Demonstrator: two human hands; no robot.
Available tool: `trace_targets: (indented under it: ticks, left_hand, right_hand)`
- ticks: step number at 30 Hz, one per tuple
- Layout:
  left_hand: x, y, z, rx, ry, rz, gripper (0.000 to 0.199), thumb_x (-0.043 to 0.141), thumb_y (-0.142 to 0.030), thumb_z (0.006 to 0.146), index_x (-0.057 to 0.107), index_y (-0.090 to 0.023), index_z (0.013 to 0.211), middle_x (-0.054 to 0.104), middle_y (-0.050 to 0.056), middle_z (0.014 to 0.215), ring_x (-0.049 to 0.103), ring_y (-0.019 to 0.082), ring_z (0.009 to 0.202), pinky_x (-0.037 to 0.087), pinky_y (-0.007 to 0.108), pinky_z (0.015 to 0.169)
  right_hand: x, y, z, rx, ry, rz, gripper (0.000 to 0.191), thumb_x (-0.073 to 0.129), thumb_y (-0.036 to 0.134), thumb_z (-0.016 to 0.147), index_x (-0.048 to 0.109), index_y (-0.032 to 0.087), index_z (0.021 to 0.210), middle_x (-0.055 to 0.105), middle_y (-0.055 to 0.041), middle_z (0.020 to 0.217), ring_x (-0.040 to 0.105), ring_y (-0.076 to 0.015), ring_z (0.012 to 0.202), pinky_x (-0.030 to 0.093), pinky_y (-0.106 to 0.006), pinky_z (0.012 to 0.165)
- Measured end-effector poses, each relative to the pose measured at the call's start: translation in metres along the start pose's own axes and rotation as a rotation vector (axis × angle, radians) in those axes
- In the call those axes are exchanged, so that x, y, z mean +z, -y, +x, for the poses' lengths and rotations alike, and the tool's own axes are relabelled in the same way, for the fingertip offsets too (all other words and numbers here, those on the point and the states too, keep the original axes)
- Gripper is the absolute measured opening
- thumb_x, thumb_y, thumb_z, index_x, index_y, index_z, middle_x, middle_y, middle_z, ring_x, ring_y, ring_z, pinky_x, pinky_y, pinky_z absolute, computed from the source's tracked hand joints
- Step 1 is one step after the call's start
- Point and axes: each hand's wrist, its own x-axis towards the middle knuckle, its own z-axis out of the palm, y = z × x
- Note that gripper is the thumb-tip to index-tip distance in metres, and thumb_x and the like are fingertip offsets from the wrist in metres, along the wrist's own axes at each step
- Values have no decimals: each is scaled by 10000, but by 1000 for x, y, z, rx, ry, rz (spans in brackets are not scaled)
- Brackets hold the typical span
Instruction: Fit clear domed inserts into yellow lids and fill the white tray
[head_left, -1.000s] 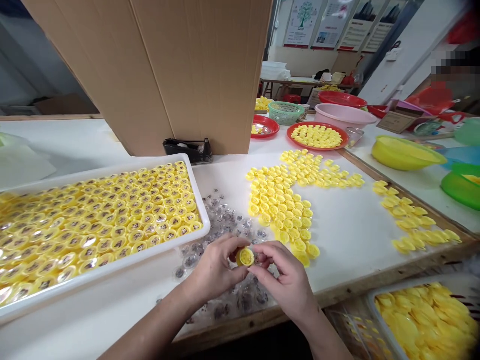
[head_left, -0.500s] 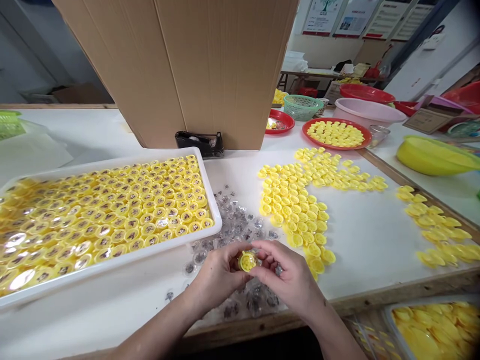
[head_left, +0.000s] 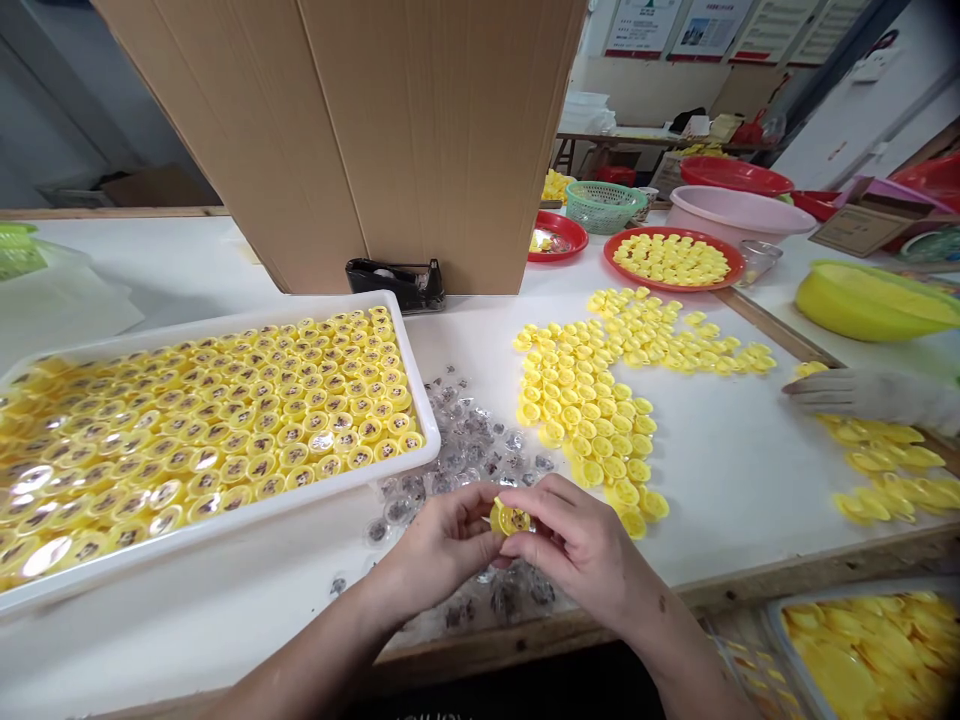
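Observation:
Between my left hand (head_left: 442,540) and my right hand (head_left: 574,540) is a small round yellow plastic piece (head_left: 513,519) with a dark printed picture on its face. Both hands pinch it at its edges with thumb and fingers. Under and behind them lies a loose spread of small clear discs with dark prints (head_left: 472,445). To the left, a white tray (head_left: 433,450) holds rows of yellow pieces with printed faces (head_left: 277,420). Plain yellow pieces (head_left: 592,410) lie in a dense patch right of my hands.
A co-worker's gloved hand (head_left: 832,390) reaches over yellow pieces at the right table edge. A tall cardboard box (head_left: 420,130) and a black tape dispenser (head_left: 397,285) stand at the back. Red plate (head_left: 739,262), green basket (head_left: 604,205) and yellow-green basin (head_left: 862,300) are farther right.
The yellow piece now shows a dark picture where its yellow inside showed before. My right fingers have shifted over it. A co-worker's gloved hand has come in from the right.

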Motion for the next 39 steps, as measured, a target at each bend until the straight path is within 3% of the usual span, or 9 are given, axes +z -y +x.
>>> trace_targets:
  ticks: [4,9,13,16,21,30,36,39]
  left_hand:
    - [1,6,-1,-16,-10,-308,249,653,-284,790,517,-160,957,621,19,779,570,98,664,441,226,628]
    - [9,12,1,-6,-73,-455,286,704,-256,758,480,-165,910,622,6,766,579,78,656,482,220,651]
    - [12,12,3,34,-108,-466,292,694,-231,767,512,-191,992,623,14,889,589,86,714,496,223,666]
    - [10,12,2,31,-141,-418,391,700,-238,756,552,-219,1118,617,30,1001,588,96,764,494,217,674]
    - [7,14,1,-8,-161,-345,449,703,-321,746,593,-246,1175,632,-6,829,574,92,710,495,248,702]
    - [15,16,3,10,-270,-384,339,764,-337,672,657,-165,945,627,12,814,565,105,698,492,271,694]
    - [15,18,2,48,-269,-420,286,749,-294,704,645,-147,926,660,27,818,597,114,732,491,238,686]
    - [13,20,2,37,-274,-429,279,743,-293,712,645,-149,929,666,24,808,609,117,722,506,251,689]
  right_hand:
    - [1,-4,-2,30,-34,-55,242,631,361,828,622,229,1031,554,-1,743,538,-132,635,449,-240,564]
    - [7,-4,-2,8,-154,-230,268,598,444,836,630,181,876,544,-15,692,531,-142,603,435,-251,530]
    - [15,-3,-2,-15,-218,-257,280,562,403,874,602,186,1045,594,-38,766,574,-146,644,480,-261,593]
    - [19,-2,-3,-26,-194,-250,268,536,346,901,561,208,1129,612,-28,777,595,-140,649,497,-256,626]
    - [20,-1,-4,-28,-186,-283,264,546,342,895,570,199,1116,638,-39,795,626,-158,672,515,-275,658]
    - [18,1,-4,-26,-226,-294,351,561,347,885,532,203,1203,637,-67,854,634,-182,720,533,-304,656]
    - [8,5,-5,-26,-52,-156,318,569,234,879,533,256,1194,625,-67,1002,627,-192,888,547,-312,765]
    - [5,6,-6,-20,-34,-145,335,488,148,893,532,260,1206,632,-69,1047,628,-199,941,552,-333,796]
